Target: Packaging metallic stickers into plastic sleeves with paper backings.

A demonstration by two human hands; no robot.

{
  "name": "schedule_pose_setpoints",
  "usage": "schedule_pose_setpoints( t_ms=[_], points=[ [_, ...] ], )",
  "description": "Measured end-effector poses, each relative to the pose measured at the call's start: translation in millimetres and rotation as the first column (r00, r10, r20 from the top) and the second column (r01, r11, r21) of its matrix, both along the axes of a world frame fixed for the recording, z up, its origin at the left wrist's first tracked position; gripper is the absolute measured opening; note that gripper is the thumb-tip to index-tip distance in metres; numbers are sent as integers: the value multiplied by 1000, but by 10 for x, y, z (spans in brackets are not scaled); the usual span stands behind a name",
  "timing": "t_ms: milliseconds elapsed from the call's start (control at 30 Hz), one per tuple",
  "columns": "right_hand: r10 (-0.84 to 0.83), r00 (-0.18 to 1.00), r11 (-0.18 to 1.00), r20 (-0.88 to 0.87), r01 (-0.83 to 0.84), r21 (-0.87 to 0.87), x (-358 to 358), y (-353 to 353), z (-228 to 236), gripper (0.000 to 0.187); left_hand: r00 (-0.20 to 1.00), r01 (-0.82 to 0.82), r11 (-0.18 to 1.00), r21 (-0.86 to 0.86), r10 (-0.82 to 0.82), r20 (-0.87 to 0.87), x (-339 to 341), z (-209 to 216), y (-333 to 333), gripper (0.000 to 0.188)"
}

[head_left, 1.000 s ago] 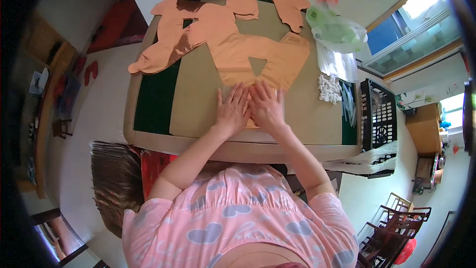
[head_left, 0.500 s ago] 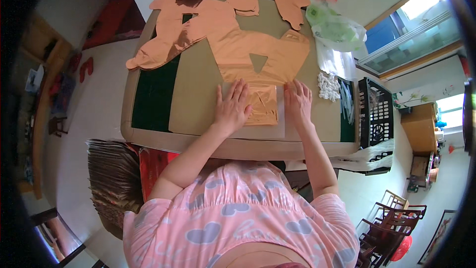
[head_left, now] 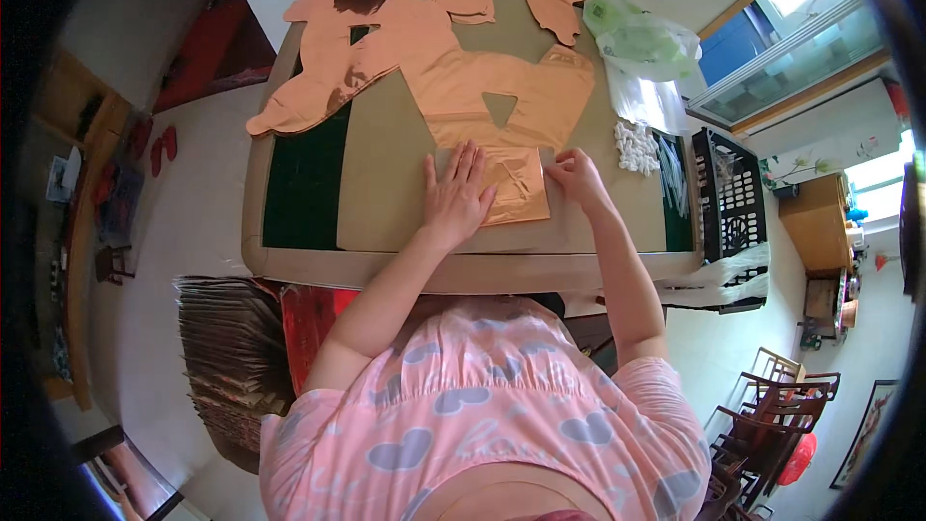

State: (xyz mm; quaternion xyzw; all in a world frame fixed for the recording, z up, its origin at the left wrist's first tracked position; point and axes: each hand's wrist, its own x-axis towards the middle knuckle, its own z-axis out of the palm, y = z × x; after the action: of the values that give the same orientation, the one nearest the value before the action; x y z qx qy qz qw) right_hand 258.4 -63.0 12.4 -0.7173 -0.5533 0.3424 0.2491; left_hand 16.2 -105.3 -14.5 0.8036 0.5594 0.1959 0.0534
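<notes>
Left hand [head_left: 457, 195] lies flat and fully spread, palm down, with its fingers fanned and pressing on the left part of a small square copper foil sheet [head_left: 516, 185] and the brown cardboard [head_left: 395, 183] under it. Right hand [head_left: 576, 174] is loosely curled at the right edge of that same sheet, fingertips pinching or pressing its upper right corner; how tightly it grips cannot be told. The foil sheet sits between the two hands, creased across its middle, near the front edge of the table [head_left: 289, 260].

Just beyond the fingertips lies a larger copper foil piece [head_left: 502, 87] with a triangular hole cut in it, its lower edge almost touching the small sheet. Farther beyond and to the left of the left hand, more copper foil cutouts [head_left: 338, 58] spread over the cardboard and the dark green table cover [head_left: 304, 188]. Nothing lies over the small sheet but the hands themselves.

Right of the right hand, a small heap of white pieces [head_left: 637, 145] rests on the table, with clear plastic bags [head_left: 641, 48], one tinted green, beyond it. Farther right stands a black plastic basket [head_left: 728, 198]. Below the left forearm, beside the table, is a stack of brown sheets [head_left: 231, 347] on the floor.
</notes>
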Motion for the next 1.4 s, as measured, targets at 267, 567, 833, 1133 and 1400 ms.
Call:
schedule_pose_setpoints(
  t_ms=[267,567,833,1133,1400],
  points=[
    [-101,986,994,-136,106,29,1363,-452,56,31,1000,28,998,-48,-27,13,27,16,31,66],
    [-243,815,815,-527,466,344,1351,-124,423,30,1000,7,1000,-26,-8,-23,-68,-39,11,69],
    [-76,806,791,-587,407,456,379,895,-341,23,999,50,999,18,-50,1,-25,119,-34,71],
    [-201,893,741,-402,407,533,269,1000,-206,19,998,48,998,30,-50,45,-57,62,-38,71],
    [-1,973,920,-232,92,382,246,944,-440,17,996,45,999,-4,-44,79,-69,101,-25,72]
  ],
)
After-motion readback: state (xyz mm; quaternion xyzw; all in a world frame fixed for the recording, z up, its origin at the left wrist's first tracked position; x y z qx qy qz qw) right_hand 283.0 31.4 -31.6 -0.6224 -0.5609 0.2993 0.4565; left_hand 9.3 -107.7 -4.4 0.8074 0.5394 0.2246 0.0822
